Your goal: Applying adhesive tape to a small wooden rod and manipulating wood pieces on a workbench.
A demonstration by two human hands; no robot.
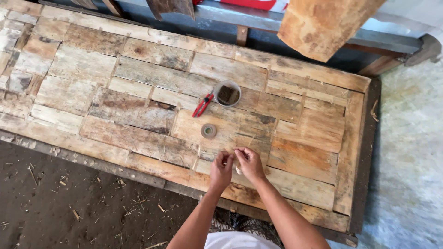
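Head view: both hands are working close together at the near edge of the woven bamboo worktop [138, 138], right of its middle. Left hand [221, 169] is pinching, fingers curled in toward the right hand. Right hand [249, 163] is also pinching, thumb and forefinger closed on something thin and pale. It is looking like a thin pale strip [238, 168] hanging down between the two hands, too small to tell more. Both grips are closed on it, fingertips nearly touching.

Just beyond the hands a small tape roll [208, 131] is lying flat on the slats. Farther toward the far edge a round cup [227, 93] is standing upright, dark inside. Red-handled snips [202, 105] are lying just beside the cup on its left, about touching it.

Risks, as a judgement: the strip is looking thin, so a slack pinch could be dropping it into gaps between slats or off the near edge onto the littered dirt floor [69, 203], where it would be hard to find. A quick reach forward could be knocking the cup over onto the snips.

Room: the left half of the worktop is lying open, and there is room to the right up to the wooden frame edge [350, 152]. A rough plank [323, 25] is hanging over the far right corner, well apart from the hands.
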